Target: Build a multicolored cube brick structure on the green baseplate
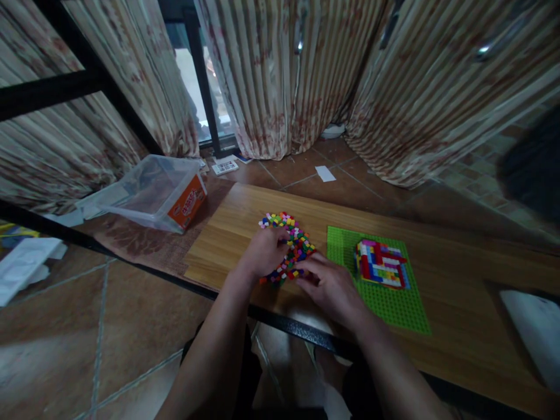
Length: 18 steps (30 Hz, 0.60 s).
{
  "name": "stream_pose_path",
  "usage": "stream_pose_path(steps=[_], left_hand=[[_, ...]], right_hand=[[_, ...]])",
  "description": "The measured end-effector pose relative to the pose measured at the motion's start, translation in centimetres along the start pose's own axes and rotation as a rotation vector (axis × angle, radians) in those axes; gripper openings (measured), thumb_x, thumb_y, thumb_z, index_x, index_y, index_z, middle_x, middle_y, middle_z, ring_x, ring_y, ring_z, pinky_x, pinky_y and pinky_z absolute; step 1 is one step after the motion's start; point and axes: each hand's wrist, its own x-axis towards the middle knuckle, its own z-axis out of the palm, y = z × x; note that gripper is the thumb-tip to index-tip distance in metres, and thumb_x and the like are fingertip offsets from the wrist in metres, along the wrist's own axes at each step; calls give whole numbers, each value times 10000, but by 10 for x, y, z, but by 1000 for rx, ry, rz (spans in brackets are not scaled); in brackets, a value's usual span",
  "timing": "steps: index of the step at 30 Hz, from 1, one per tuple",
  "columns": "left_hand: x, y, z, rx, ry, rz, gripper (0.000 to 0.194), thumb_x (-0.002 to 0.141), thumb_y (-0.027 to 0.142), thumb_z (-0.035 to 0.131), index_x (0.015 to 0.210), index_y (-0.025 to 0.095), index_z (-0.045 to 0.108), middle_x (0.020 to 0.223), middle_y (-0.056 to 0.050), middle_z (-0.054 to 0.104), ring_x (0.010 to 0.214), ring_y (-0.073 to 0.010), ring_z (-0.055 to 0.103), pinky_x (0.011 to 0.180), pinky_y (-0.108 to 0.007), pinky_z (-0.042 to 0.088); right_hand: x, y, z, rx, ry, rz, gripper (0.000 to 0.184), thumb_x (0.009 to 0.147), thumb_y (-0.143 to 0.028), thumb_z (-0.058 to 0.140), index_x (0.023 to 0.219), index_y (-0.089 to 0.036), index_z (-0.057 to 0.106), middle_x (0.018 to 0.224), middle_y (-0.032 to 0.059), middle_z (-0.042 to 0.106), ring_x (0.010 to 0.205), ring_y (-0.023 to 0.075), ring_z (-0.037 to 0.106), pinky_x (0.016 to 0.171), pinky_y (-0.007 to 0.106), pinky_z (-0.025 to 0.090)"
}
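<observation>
Small toy building bricks [298, 246] of many colours lie in a loose heap on the wooden table. My left hand [268, 251] rests over the left side of the heap, its fingers curled in at the bricks; their tips are partly hidden. At the heap's right edge is my right hand [326, 284], with thumb and fingers a little apart and touching or close to the bricks. Right of it lies a green studded baseplate [336, 242]. On that stands a low block built of red, white, blue and yellow bricks [381, 263].
A clear plastic bin [149, 186] with an orange label stands at the table's left end, on a brown mat [144, 248]. A white object [536, 326] lies at the right. Beyond the wooden table [236, 216] hang striped curtains [280, 76]; a black metal frame crosses the left.
</observation>
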Motion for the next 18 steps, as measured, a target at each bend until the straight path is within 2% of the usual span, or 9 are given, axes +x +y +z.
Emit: stream_pose_path(steps=[5, 10, 14, 18], left_hand=[[-1, 2, -1, 58, -60, -12, 216, 764, 91, 525, 834, 158, 718, 741, -32, 695, 673, -163, 588, 638, -265, 420], [-1, 4, -2, 72, -103, 23, 278, 731, 52, 506, 841, 157, 739, 802, -47, 721, 735, -177, 619, 688, -271, 445], [-1, 4, -1, 30, -88, 52, 328, 723, 21, 489, 866, 164, 747, 851, -53, 726, 775, -180, 626, 755, -278, 462], [-1, 9, 0, -225, -38, 41, 219, 863, 155, 495, 865, 165, 715, 796, -23, 687, 706, -144, 584, 674, -249, 448]], right_hand=[[6, 5, 9, -44, 6, -56, 202, 845, -114, 600, 919, -252, 727, 1001, 31, 685, 894, 184, 654, 782, 313, 487], [6, 5, 3, 74, 12, -27, 158, 853, -133, 595, 890, -237, 708, 958, 30, 677, 867, 174, 643, 768, 302, 474], [5, 10, -5, 275, 85, 88, 115, 882, -247, 590, 913, -228, 699, 860, 14, 684, 770, 163, 635, 711, 292, 472], [6, 16, -8, 507, 176, 223, 186, 867, -354, 613, 950, -213, 702, 814, 14, 718, 731, 172, 654, 693, 299, 501]])
